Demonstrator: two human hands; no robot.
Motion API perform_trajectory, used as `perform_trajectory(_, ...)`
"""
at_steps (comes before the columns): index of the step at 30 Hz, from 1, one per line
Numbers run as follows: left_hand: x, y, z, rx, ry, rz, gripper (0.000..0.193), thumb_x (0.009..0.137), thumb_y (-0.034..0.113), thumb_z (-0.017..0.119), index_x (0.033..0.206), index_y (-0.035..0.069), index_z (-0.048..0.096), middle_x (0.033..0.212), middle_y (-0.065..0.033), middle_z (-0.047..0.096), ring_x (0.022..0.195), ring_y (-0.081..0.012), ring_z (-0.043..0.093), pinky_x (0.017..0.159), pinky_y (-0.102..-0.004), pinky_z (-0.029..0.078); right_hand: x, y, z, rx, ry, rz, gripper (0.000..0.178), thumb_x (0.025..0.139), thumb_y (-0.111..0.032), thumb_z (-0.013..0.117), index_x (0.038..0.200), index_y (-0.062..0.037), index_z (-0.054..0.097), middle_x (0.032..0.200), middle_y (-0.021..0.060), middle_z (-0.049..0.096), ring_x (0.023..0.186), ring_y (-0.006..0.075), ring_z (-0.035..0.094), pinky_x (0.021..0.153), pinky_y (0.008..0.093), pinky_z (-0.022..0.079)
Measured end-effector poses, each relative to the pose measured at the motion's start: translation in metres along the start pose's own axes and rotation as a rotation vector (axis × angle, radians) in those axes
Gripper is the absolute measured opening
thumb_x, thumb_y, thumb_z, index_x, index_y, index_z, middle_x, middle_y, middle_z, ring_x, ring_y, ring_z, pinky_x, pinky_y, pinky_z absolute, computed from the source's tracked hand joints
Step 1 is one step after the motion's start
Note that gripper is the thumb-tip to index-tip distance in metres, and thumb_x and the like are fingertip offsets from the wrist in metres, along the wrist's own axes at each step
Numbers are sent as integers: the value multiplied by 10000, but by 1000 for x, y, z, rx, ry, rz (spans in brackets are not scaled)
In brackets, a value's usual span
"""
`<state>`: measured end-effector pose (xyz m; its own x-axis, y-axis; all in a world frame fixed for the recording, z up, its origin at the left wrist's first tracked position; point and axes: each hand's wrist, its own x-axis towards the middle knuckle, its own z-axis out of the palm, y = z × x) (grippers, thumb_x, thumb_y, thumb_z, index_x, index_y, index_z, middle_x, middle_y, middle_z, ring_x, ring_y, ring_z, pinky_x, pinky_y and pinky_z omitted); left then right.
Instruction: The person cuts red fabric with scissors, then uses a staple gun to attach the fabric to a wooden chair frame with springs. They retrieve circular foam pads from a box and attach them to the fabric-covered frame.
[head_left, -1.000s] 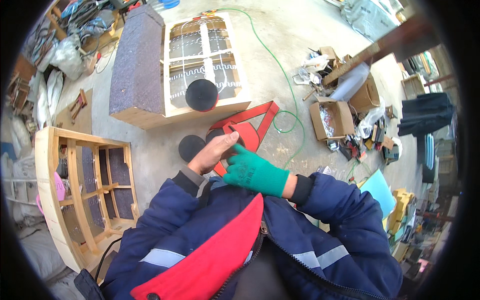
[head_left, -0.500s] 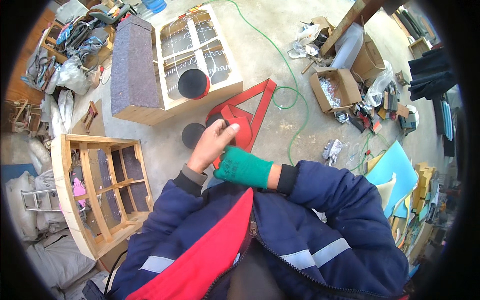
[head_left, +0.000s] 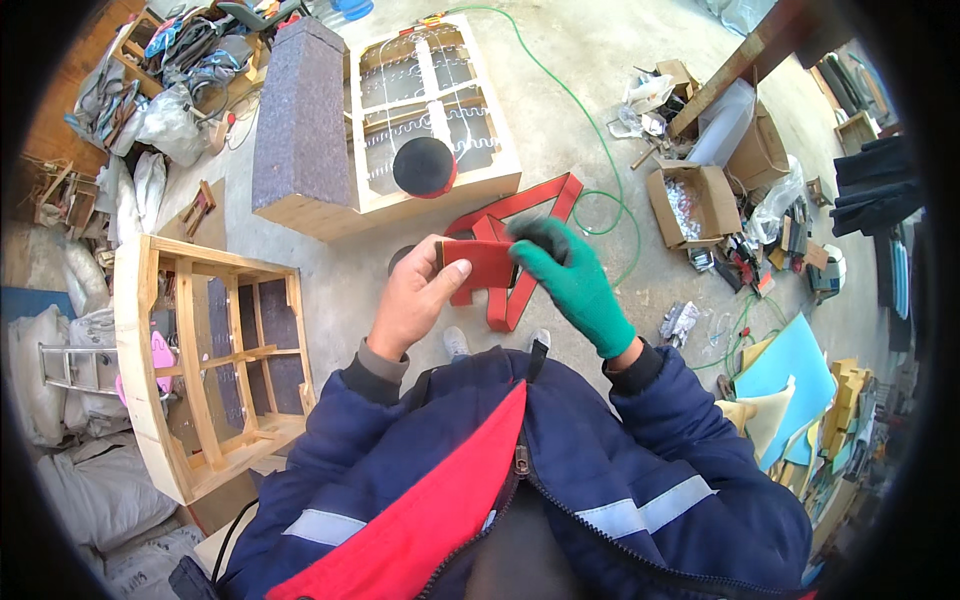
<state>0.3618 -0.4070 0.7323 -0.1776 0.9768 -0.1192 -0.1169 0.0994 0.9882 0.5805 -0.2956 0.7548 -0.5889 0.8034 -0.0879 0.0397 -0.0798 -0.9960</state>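
Observation:
A short flat stretch of red webbing strap (head_left: 481,265) spans the gap between my hands. My bare left hand (head_left: 412,298) pinches its left end between thumb and fingers. At the strap's right end is my right hand (head_left: 572,275) in a green glove, fingers bent and closed on the edge, the fingertips partly blurred. More red webbing (head_left: 545,200) lies in loose folds on the floor beyond. A roll of webbing (head_left: 424,167), black on top and red at the side, rests on the near edge of a wooden frame. Behind my left hand a dark round thing (head_left: 400,259) is mostly hidden.
The wooden seat frame with springs (head_left: 430,110) stands ahead, grey felt (head_left: 300,125) on its side. Another wooden frame (head_left: 205,370) stands at left. A green hose (head_left: 590,125) crosses the concrete floor. Right: a cardboard box (head_left: 697,200) and blue foam sheets (head_left: 790,385).
My hands were close together over the strap; now they are apart, with the right hand moved to the right and the strap flat between them. The whole view has shifted slightly.

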Motion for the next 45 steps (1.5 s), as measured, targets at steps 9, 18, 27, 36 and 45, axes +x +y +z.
perform_trajectory(9, -6, 13, -11, 51, -46, 102, 220, 1120, 155, 661, 1290, 15, 671, 1157, -26, 731, 1057, -89, 655, 932, -279, 540, -8, 10, 25, -151, -78, -29, 339, 1059, -112, 726, 1388, -32, 717, 1105, 45, 792, 929, 100, 712, 762, 298, 586)
perform_trajectory(18, 3, 14, -17, 43, -190, 94, 199, 1145, 249, 645, 1188, 57, 616, 1117, 1, 628, 1012, -90, 551, 937, -265, 463, 12, -12, 6, 10, -257, -77, 386, 1099, -92, 640, 1481, -38, 642, 1358, 94, 733, 1209, 147, 691, 1065, 344, 549)
perform_trajectory(27, 10, 23, -7, -91, -155, 154, 286, 1114, 226, 693, 1300, 55, 561, 1205, -6, 594, 1115, -100, 562, 1003, -277, 461, 17, -4, 8, -160, -280, -136, 329, 1023, -94, 754, 1348, -49, 728, 1083, 66, 796, 959, 97, 707, 855, 299, 579)
perform_trajectory(36, 13, 21, -5, -201, -77, 163, 308, 1090, 188, 733, 1318, 72, 562, 1140, -1, 620, 1041, -64, 587, 847, -234, 486, 14, 1, 19, -121, -177, -162, 265, 1006, -92, 780, 1260, -17, 776, 1082, 78, 804, 949, 91, 716, 837, 298, 588)
perform_trajectory(45, 2, -4, -1, -31, 115, 341, 287, 1094, 120, 714, 1335, 85, 561, 1104, -6, 636, 938, -71, 578, 775, -246, 483, 11, 1, 28, -79, -87, -141, 236, 1023, -141, 764, 1217, -8, 791, 1051, 72, 814, 909, 99, 720, 812, 293, 582)
